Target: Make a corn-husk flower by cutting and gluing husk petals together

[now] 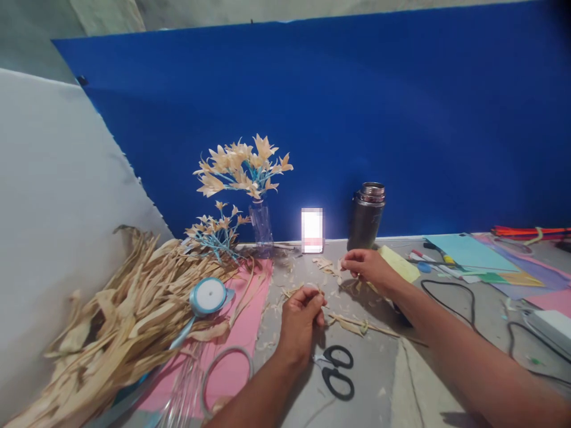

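Note:
My left hand (303, 318) is closed over the middle of the table, thumb against curled fingers; what it holds, if anything, is hidden. Farther off to the right, my right hand (366, 266) pinches a small piece of corn husk (339, 272) at its fingertips. Beside those fingertips lies a little heap of cut husk pieces (325, 265). Husk scraps and a thin dry stalk (375, 327) rest between the hands and my right forearm. Black-handled scissors (338, 371) lie just right of my left wrist, their blades partly hidden.
Dried corn husks (147, 321) are piled at left on pink paper (261, 303), with a blue tape roll (209, 296) and wires (182, 380). Husk flowers (243, 163) stand in a clear bottle (261, 226). A bright phone (312, 230), dark flask (366, 217) and black cable (473, 303) are also there.

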### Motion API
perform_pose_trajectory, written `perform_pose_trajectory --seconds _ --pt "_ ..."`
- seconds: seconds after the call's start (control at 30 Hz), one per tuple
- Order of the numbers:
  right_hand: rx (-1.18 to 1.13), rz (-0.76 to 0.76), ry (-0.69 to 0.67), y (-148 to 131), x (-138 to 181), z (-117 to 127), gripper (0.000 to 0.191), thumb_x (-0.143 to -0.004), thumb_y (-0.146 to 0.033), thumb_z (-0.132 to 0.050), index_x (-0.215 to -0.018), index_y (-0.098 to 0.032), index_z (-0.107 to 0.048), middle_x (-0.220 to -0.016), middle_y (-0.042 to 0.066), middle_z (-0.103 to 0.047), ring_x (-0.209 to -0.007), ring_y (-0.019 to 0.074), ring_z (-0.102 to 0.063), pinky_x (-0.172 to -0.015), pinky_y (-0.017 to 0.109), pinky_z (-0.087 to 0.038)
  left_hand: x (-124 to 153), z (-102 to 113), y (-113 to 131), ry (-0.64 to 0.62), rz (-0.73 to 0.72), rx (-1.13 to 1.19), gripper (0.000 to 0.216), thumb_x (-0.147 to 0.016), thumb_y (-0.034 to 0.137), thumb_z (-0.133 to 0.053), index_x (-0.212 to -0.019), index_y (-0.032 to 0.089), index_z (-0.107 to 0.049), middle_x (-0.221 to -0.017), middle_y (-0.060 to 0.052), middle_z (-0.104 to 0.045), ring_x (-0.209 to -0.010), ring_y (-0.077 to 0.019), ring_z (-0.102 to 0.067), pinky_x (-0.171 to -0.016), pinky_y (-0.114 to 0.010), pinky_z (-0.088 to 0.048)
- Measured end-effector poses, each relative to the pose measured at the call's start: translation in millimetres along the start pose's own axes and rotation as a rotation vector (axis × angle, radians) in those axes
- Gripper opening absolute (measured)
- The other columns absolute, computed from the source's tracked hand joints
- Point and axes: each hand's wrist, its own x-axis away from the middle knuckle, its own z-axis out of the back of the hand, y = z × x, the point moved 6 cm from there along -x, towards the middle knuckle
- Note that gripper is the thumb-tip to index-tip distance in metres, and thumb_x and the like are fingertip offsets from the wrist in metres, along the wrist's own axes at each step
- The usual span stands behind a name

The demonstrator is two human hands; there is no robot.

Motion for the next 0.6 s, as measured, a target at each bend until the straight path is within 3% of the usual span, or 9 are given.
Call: perform_pose_trajectory --seconds 0.13,0.2,0.27,0.33,0.4,0.6 --pt "-0.344 -0.021 -0.013 -5.9 47.6 -3.4 0.041 -0.082 -0.058 -0.065 -0.086 -0.017 -0.064 -0.087 0.007 -0.071 -0.054 0.0090 -0.050 -0.044 0.021 -0.035 7.9 -10.7 -7.7 -0.097 0.111 0.162 0.041 -0.064 0.040 -0.088 -0.076 0.016 -0.058 -0.072 0.002 -0.064 -0.044 -0.0028 -0.045 -0.045 -0.018 -0.034" --pt "-0.683 -0.102 0.001 -0.6 67.3 -9.9 0.041 -0.069 -0.052 -0.081 -0.082 -0.017 -0.065 -0.078 0.002 -0.066 -0.053 0.0074 -0.044 -0.043 0.019 -0.029 13.2 -15.9 -10.9 -0.134 0.171 0.238 0.043 -0.063 0.037 -0.090 -0.078 0.016 -0.057 -0.075 0.002 -0.066 -0.045 -0.0029 -0.047 -0.046 -0.018 -0.035" --pt "-0.879 -0.166 0.018 5.7 81.3 -17.3 0.041 -0.062 -0.046 -0.089 -0.081 -0.017 -0.067 -0.063 -0.004 -0.055 -0.050 0.0064 -0.036 -0.043 0.018 -0.025 18.1 -20.3 -12.6 -0.164 0.215 0.280 0.044 -0.062 0.035 -0.092 -0.080 0.016 -0.057 -0.080 0.000 -0.068 -0.047 -0.0032 -0.049 -0.046 -0.018 -0.037" --pt "-0.895 -0.168 0.057 9.7 89.6 -20.8 0.040 -0.062 -0.045 -0.091 -0.081 -0.016 -0.070 -0.055 -0.007 -0.047 -0.049 0.0062 -0.033 -0.044 0.019 -0.023 21.9 -23.3 -13.2 -0.185 0.237 0.280 0.044 -0.062 0.035 -0.092 -0.081 0.016 -0.057 -0.088 -0.003 -0.071 -0.049 -0.0040 -0.052 -0.046 -0.018 -0.039" --pt "-0.838 -0.135 0.108 10.7 94.4 -20.8 0.040 -0.063 -0.045 -0.090 -0.082 -0.016 -0.072 -0.055 -0.007 -0.049 -0.049 0.0066 -0.035 -0.045 0.020 -0.024 24.6 -25.1 -14.0 -0.201 0.255 0.255 0.044 -0.062 0.036 -0.092 -0.082 0.015 -0.059 -0.092 -0.005 -0.072 -0.050 -0.0047 -0.054 -0.046 -0.018 -0.040" --pt "-0.573 -0.064 0.178 1.2 101.2 -16.9 0.030 -0.067 -0.045 -0.081 -0.076 -0.016 -0.075 -0.063 -0.001 -0.064 -0.055 0.0113 -0.046 -0.055 0.026 -0.038 25.8 -25.1 -17.9 -0.211 0.256 0.157 0.038 -0.063 0.033 -0.092 -0.080 0.014 -0.064 -0.064 0.002 -0.063 -0.051 -0.0081 -0.056 -0.046 -0.018 -0.043"
